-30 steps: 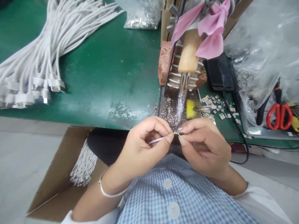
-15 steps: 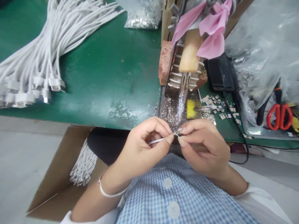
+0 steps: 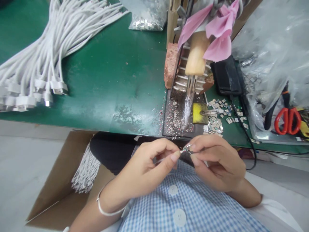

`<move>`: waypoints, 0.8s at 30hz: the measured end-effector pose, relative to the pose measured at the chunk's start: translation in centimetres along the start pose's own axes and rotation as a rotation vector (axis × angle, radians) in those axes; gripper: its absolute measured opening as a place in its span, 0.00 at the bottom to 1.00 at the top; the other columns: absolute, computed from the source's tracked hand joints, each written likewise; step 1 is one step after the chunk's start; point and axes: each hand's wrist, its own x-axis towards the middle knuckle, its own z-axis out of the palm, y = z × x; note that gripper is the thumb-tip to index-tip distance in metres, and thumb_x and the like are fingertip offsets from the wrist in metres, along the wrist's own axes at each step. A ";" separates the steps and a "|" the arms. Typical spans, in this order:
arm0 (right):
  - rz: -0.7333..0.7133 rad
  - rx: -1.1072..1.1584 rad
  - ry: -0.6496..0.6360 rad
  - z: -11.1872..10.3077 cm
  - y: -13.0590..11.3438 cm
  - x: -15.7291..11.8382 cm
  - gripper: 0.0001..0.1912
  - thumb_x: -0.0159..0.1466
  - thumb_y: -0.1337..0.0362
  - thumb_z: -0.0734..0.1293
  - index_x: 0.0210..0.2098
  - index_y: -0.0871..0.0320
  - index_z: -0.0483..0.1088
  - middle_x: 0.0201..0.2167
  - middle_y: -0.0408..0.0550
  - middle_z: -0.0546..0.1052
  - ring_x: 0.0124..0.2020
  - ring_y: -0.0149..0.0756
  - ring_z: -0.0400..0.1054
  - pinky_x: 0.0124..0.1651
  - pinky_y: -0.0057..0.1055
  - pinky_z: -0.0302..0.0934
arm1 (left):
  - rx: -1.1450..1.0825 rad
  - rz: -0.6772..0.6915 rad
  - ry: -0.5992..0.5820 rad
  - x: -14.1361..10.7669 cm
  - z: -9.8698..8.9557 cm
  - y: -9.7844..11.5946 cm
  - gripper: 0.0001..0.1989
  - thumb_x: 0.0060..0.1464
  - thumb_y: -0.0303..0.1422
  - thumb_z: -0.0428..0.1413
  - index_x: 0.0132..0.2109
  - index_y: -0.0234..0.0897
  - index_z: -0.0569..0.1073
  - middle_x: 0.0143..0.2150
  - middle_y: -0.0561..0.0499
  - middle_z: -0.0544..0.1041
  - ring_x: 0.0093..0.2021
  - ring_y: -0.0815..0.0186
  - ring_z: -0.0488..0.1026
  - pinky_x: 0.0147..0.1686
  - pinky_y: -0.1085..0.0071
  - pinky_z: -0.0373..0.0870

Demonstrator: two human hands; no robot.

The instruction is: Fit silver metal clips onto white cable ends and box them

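Left hand (image 3: 151, 172) and right hand (image 3: 220, 164) shifted toward 6 o'clock, grips pinching cable (image 3: 182, 151) and metal bit (image 3: 185, 149) respectively (iron (image 3: 196, 61) at 12).

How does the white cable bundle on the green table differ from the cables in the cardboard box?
The bundle lies on the green table; the boxed cables are inside the cardboard box. The bundle fills more of the picture than the boxed cables. The bundle's plugs show plainly; the boxed cables' ends are too small to make out. Both are white and bunched.
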 end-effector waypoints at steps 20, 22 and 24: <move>0.222 -0.213 -0.041 1.3 -0.6 -0.3 0.05 0.63 0.68 0.65 0.30 0.57 0.66 0.20 0.39 0.67 0.20 0.26 0.61 0.21 0.22 0.55 | 0.409 0.291 0.157 -0.8 1.1 -0.7 0.08 0.56 0.19 0.55 0.41 0.36 0.71 0.34 0.54 0.77 0.33 0.72 0.73 0.34 0.77 0.68; 0.198 -0.220 -0.061 1.1 -0.7 -0.2 0.06 0.63 0.69 0.64 0.30 0.57 0.66 0.20 0.40 0.68 0.20 0.26 0.60 0.21 0.23 0.54 | 0.383 0.288 0.139 -0.6 1.0 -0.7 0.08 0.57 0.19 0.55 0.41 0.35 0.71 0.34 0.53 0.77 0.33 0.72 0.72 0.33 0.77 0.67; 0.195 -0.175 -0.087 0.8 -0.7 -0.1 0.06 0.63 0.70 0.64 0.30 0.57 0.66 0.21 0.40 0.69 0.20 0.26 0.60 0.22 0.23 0.54 | 0.344 0.285 0.116 -0.5 0.9 -0.7 0.07 0.57 0.20 0.55 0.40 0.34 0.72 0.32 0.53 0.76 0.31 0.72 0.71 0.31 0.77 0.66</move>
